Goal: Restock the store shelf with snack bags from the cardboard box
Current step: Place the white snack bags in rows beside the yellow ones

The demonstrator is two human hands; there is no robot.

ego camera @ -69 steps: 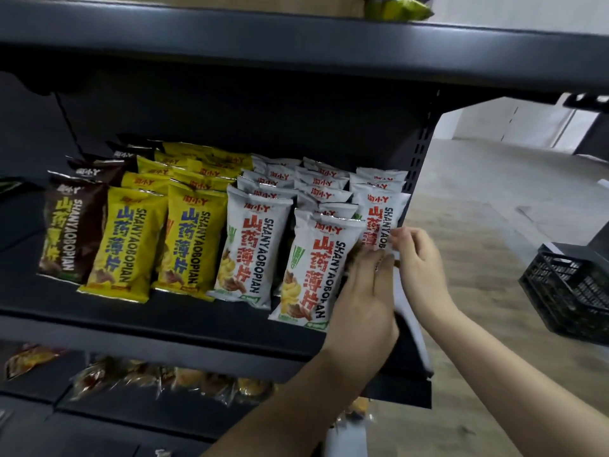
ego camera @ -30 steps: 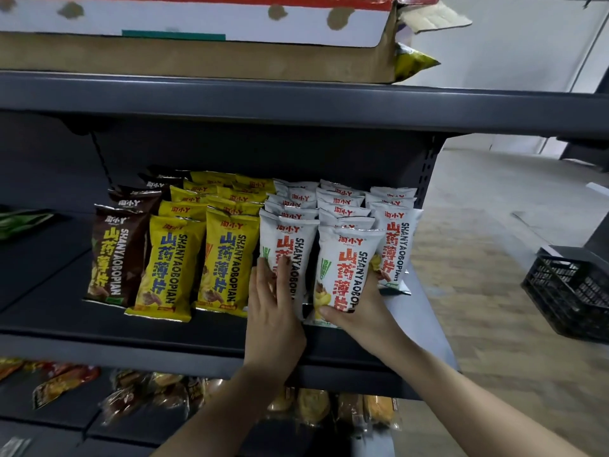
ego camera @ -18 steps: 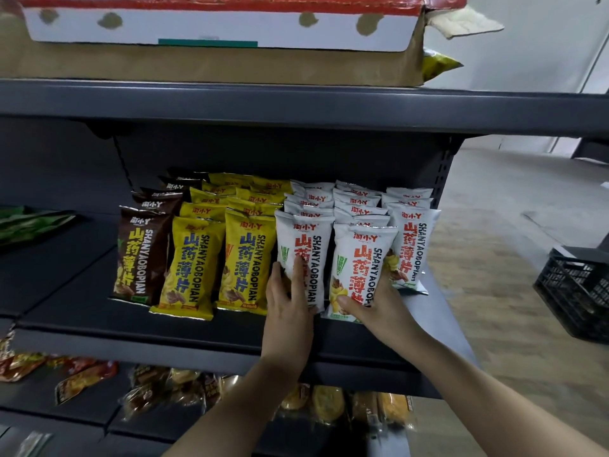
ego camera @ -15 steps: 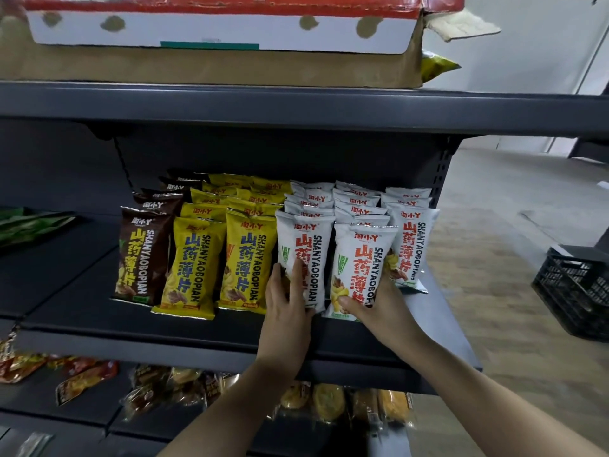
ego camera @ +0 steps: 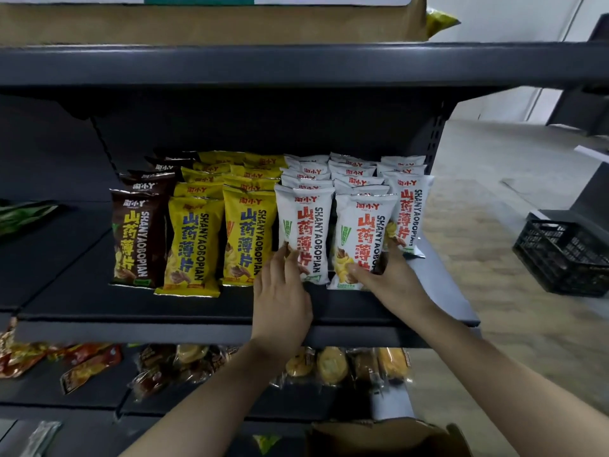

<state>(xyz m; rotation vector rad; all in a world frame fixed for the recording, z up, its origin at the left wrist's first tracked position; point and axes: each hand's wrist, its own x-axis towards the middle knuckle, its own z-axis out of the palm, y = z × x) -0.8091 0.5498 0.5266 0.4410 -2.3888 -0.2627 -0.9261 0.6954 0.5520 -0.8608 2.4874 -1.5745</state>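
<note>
Rows of snack bags stand on the dark middle shelf point(ego camera: 197, 308): brown at left, yellow bags point(ego camera: 191, 245) in the middle, white ones at right. My left hand point(ego camera: 280, 298) touches the lower part of the front white bag point(ego camera: 304, 225) with straight fingers. My right hand point(ego camera: 392, 278) grips the bottom of the neighbouring white bag point(ego camera: 362, 239), thumb across its front. A cardboard box point(ego camera: 389, 437) shows at the bottom edge, its contents hidden.
Another cardboard box point(ego camera: 211, 21) sits on the top shelf. The lower shelf holds wrapped pastries point(ego camera: 329, 364) and red packets point(ego camera: 89, 364). A black plastic crate point(ego camera: 566, 255) stands on the floor to the right. Green bags point(ego camera: 26, 216) lie at far left.
Both hands came down from the far-right white bags to the two front white bags and stay on them. The view has tilted downward, bringing the lower box into sight.
</note>
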